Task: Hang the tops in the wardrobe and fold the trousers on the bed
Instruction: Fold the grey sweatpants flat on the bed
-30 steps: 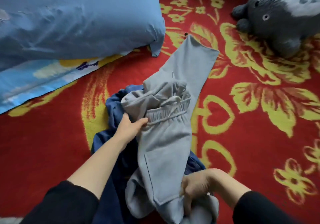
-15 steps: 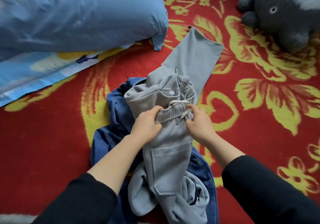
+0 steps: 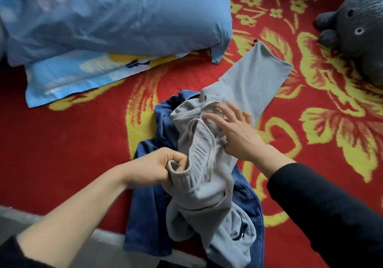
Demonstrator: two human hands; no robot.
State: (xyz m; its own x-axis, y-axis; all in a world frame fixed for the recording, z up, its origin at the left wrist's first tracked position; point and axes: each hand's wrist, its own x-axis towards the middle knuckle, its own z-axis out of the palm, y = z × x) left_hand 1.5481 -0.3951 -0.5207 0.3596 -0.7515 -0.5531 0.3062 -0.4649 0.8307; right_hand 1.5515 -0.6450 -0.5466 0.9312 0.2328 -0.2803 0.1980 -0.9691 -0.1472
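Denim (image 3: 145, 216) mostly under grey trousers (image 3: 207, 191)

left hand (image 3: 157, 167) gripping grey trousers (image 3: 209, 185) waistband, right hand (image 3: 236, 132) flat on them

The left hand (image 3: 157, 168) had drawn its end of the waistband (image 3: 195, 158) down and toward the person, fingers curled tight round the elastic. The band, which half a second before lay across the grey trousers (image 3: 209, 189) between both hands, now stretched slantwise. The right hand (image 3: 234, 131) had let go of the waistband and moved up, fingers spread flat on the bunched cloth above it. A second ago it had been low down, at the crumpled leg.
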